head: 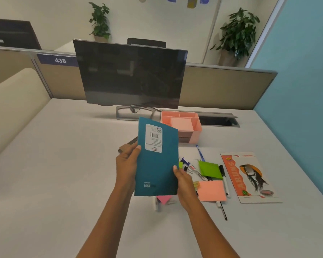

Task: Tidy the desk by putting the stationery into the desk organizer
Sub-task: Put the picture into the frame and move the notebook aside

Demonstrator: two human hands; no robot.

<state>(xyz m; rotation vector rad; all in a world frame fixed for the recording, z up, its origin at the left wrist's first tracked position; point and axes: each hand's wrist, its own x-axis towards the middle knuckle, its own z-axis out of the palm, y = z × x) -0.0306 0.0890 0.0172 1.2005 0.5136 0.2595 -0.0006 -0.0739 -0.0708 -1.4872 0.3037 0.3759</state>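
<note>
I hold a teal notebook (157,164) upright above the desk, back cover facing me. My left hand (127,162) grips its left edge and my right hand (184,185) grips its lower right edge. The pink desk organizer (196,125) stands behind it, near the monitor foot, its compartments open at the top. To the right on the desk lie a green sticky pad (210,169), a pink sticky pad (212,190), markers (195,170), a black pen (223,211), a blue pen (199,152) and binder clips. A magenta note (164,199) peeks out below the notebook.
A dark monitor (131,75) stands at the back centre on its stand. An orange-covered booklet (249,177) lies at the right. A cable slot (218,121) opens in the desk behind the organizer. Partition walls enclose the white desk (54,164).
</note>
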